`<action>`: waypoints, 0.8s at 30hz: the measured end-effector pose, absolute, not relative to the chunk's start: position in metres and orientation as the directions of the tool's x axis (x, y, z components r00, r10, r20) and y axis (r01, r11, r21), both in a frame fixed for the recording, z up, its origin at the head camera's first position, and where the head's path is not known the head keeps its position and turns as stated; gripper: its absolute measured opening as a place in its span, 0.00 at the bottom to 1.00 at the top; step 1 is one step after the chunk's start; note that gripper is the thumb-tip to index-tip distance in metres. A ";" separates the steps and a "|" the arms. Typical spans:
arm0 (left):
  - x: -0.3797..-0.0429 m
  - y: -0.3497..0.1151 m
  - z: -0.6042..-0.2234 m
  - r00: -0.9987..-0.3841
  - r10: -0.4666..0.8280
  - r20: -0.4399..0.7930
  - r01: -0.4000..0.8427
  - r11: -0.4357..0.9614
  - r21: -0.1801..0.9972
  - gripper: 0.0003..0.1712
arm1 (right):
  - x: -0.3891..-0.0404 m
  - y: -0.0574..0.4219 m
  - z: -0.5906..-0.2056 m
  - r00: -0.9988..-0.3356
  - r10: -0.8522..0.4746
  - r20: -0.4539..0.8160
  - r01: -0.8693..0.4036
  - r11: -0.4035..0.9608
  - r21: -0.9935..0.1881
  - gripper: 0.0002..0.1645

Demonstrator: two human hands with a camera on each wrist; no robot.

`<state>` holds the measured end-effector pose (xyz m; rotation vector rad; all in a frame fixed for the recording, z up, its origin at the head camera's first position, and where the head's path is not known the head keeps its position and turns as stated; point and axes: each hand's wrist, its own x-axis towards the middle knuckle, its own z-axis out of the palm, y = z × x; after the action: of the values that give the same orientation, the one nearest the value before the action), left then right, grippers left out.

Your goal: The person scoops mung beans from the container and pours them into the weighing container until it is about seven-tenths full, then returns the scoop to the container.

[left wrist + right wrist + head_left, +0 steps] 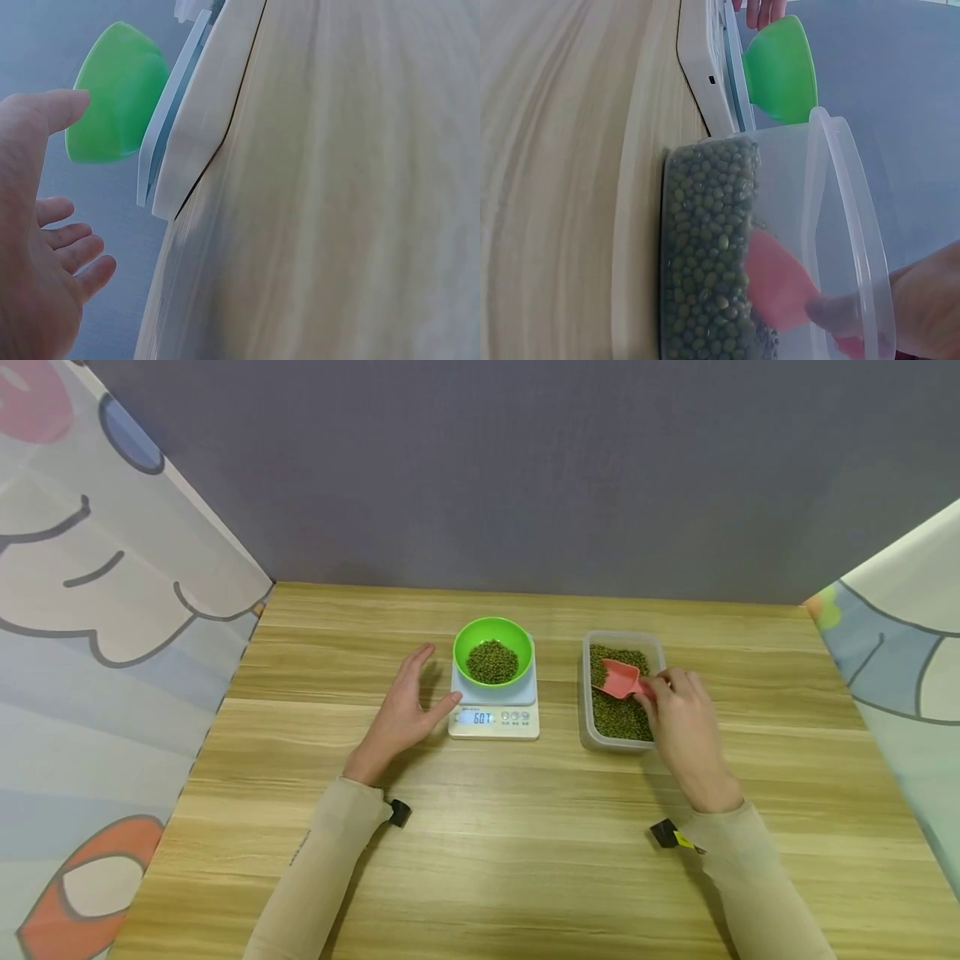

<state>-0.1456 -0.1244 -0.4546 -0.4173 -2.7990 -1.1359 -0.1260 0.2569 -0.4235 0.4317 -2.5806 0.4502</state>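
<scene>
My right hand [686, 731] grips the handle of a pink scoop [621, 678], whose blade lies among mung beans [621, 717] in a clear plastic container [587, 727]. Through the container's wall in the right wrist view, the scoop [776, 281] rests at the beans' surface. Left of it, a green bowl [463, 647] with a small heap of mung beans stands on a white kitchen scale [495, 724] whose display seems to read 60.7. Beside the scale my left hand [405, 710] hovers with thumb and fingers spread, holding nothing; its thumb is near the scale's left edge.
The wood-grain table [525, 852] carries the scale and container side by side. Behind it rises a grey panel [525, 477]. Cartoon-printed cloth [90, 693] hangs along the left side, with similar cloth on the right.
</scene>
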 end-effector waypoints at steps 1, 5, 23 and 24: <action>-0.146 -0.125 -0.455 -0.958 0.217 0.187 0.286 0.685 0.670 0.52 | -0.126 0.256 -0.423 -0.835 -0.222 0.503 -0.376 0.898 -0.227 0.13; -0.146 -0.124 -0.455 -0.957 0.218 0.192 0.291 0.682 0.671 0.53 | -0.128 0.254 -0.422 -0.839 -0.236 0.491 -0.372 0.907 -0.199 0.14; -0.146 -0.123 -0.455 -0.955 0.222 0.195 0.296 0.685 0.666 0.53 | -0.123 0.251 -0.424 -0.867 -0.107 0.486 -0.319 0.869 -0.379 0.13; -0.146 -0.123 -0.455 -0.955 0.222 0.195 0.295 0.686 0.665 0.53 | -0.123 0.251 -0.424 -0.868 -0.099 0.486 -0.315 0.867 -0.385 0.13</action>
<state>-0.1462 -0.1233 -0.4553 -0.4296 -2.7932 -1.1283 -0.1227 0.2508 -0.4243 0.3037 -2.5786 0.6397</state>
